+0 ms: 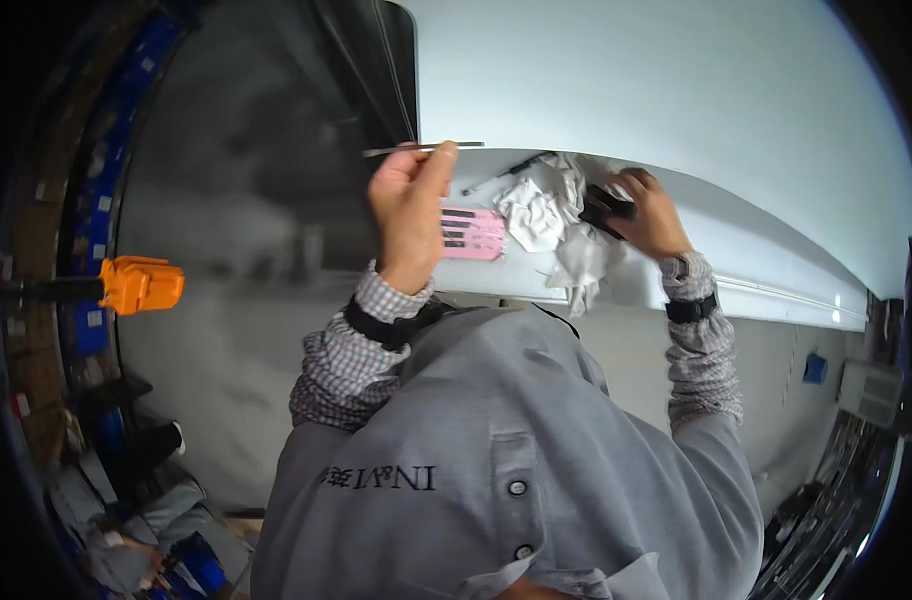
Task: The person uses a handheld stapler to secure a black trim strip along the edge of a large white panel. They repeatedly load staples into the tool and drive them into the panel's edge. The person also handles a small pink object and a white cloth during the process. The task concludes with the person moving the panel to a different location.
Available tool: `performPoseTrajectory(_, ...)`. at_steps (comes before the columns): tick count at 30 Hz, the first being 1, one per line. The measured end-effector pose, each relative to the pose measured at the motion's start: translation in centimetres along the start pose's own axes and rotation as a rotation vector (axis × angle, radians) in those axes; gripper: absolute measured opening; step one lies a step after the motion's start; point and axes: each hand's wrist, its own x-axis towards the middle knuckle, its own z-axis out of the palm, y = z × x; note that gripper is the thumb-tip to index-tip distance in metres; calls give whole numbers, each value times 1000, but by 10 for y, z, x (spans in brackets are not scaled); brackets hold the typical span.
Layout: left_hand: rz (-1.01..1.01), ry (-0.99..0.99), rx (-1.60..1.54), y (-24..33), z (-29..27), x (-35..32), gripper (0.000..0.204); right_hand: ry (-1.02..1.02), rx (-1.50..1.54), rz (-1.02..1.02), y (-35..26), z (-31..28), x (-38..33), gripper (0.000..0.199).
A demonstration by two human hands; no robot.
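My left hand [412, 205] pinches a thin, flat metal strip [468, 145] between thumb and fingers, at the lower edge of a large pale panel [616, 70]. To the right, my right hand [654, 215] is closed on a small black block-like object [608, 207], whose exact kind I cannot make out. Between the hands, crumpled white cloths [532, 215] lie on a pale ledge [641, 280]. Beside them is a pink card [486, 236] with black strips on it. A slim pen-like tool [506, 177] rests just under the panel's edge.
A dark opening with cables [381, 70] borders the panel on the left. An orange object [142, 285] on a dark bar juts in at the far left, before shelves of blue bins [96, 220]. Another blue bin [815, 369] stands at the right.
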Motion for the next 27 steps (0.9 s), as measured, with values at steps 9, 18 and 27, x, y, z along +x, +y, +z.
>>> performPoseTrajectory(9,8,26,20,-8,1,4,11,-337,-138,-26,34,-6,-13,88)
performPoseTrajectory(18,18,109,-44,-18,6,4,13,-447,19,163,18,-41,0,70)
performPoseTrajectory(27,9,128,-97,-22,7,2,13,-442,368,324,-21,-99,-22,59)
